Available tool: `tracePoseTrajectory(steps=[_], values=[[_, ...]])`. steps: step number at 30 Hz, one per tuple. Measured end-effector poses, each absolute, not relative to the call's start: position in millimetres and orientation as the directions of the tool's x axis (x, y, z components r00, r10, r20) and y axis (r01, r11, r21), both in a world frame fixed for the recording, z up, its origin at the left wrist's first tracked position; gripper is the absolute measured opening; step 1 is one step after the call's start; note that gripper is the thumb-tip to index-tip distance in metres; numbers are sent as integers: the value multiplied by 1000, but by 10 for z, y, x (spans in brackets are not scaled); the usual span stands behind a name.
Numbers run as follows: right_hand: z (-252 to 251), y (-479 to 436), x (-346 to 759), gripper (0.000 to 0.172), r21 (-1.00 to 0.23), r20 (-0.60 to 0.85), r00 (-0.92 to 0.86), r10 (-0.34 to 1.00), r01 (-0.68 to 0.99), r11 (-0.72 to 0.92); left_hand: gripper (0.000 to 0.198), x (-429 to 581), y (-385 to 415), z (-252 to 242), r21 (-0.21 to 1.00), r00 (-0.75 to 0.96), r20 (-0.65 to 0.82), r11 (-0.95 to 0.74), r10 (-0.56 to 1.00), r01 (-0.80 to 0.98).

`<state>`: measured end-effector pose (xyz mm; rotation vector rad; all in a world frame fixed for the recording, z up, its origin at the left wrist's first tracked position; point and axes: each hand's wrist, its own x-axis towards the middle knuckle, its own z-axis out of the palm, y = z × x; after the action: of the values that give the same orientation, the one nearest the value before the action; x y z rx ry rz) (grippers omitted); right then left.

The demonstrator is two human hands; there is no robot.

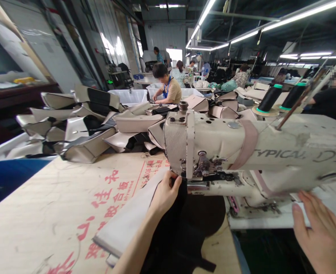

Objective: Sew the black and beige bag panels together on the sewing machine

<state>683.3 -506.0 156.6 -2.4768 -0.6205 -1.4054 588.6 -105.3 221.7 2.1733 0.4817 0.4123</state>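
Note:
At the needle end of a cream sewing machine, my left hand pinches the edge of a sewn piece between thumb and fingers. This piece has a pale grey panel on the left and black material hanging on the right under my forearm. The needle and the stitched edge are hidden by my fingers and the machine head. My right hand is apart from the piece, at the right beside the machine's base, fingers stretched out and holding nothing that I can see.
A plywood board with red printing lies to the left. Beyond it is a large heap of beige and black sewn pieces. Black thread cones stand behind the machine. A person works past the heap, with others farther back.

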Motion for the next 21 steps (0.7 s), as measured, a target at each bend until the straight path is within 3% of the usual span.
tracePoseTrajectory(steps=[7,11,14,16,18,19,21], values=[[1260,-5076,6798,53,33,844,455,283,483,-875,33,5843,-1087,2178,815,853,161,-554,496,169],[1604,-5118,6849,50,14,855,445,268,496,-868,32,5819,-1106,2147,836,841,181,-531,510,142],[1927,-5021,6759,37,-52,872,446,203,497,-866,31,5812,-1100,2128,836,846,167,-527,507,151],[2023,-4777,6578,26,-143,881,448,152,558,-818,32,5816,-1090,2116,831,853,156,-532,499,159],[2001,-4354,6337,17,-342,836,536,116,676,-653,33,5822,-1082,2110,826,855,151,-539,496,167],[1963,-4089,6220,16,-495,735,664,141,666,-557,34,5825,-1081,2112,822,855,150,-543,496,171],[1882,-3514,6041,21,-772,392,852,347,509,-380,35,5828,-1084,2127,816,855,148,-550,497,178]])
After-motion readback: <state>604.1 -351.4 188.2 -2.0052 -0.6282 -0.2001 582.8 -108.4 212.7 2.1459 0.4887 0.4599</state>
